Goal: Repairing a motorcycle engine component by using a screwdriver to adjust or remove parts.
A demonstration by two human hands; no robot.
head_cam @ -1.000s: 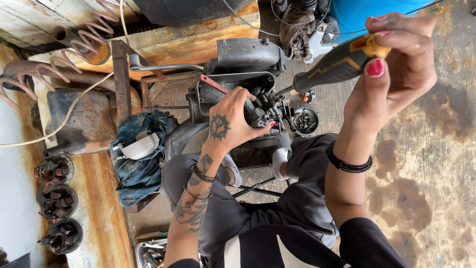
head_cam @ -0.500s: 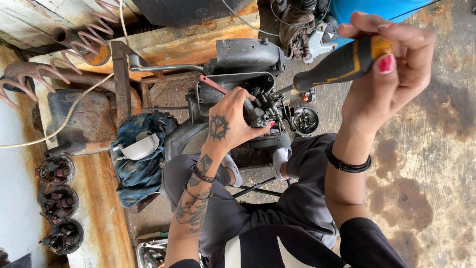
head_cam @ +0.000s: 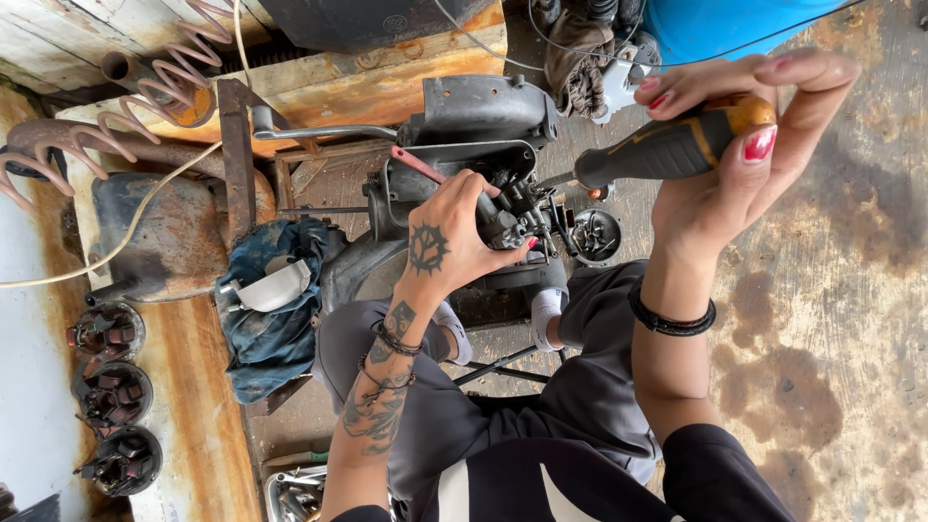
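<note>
My left hand [head_cam: 454,232], tattooed on the back, grips a small dark carburettor-like part [head_cam: 512,217] in front of a grey engine housing [head_cam: 478,121]. My right hand [head_cam: 744,155] is closed around the black and orange handle of a screwdriver [head_cam: 677,145]. Its shaft points left, with the tip at the part in my left hand. A thin red tube [head_cam: 416,162] runs beside the housing, just above my left hand.
A blue rag holding a white cup [head_cam: 275,290] lies to the left. Three round motor parts [head_cam: 106,396] line the wooden bench's left edge. Copper coils [head_cam: 155,92] sit at the top left. A round metal cap [head_cam: 596,235] lies on the rusty floor. Someone in blue [head_cam: 725,24] is at the top.
My right hand has turned on the screwdriver handle and risen slightly, with the fingers shifting their hold. My left hand stays on the part.
</note>
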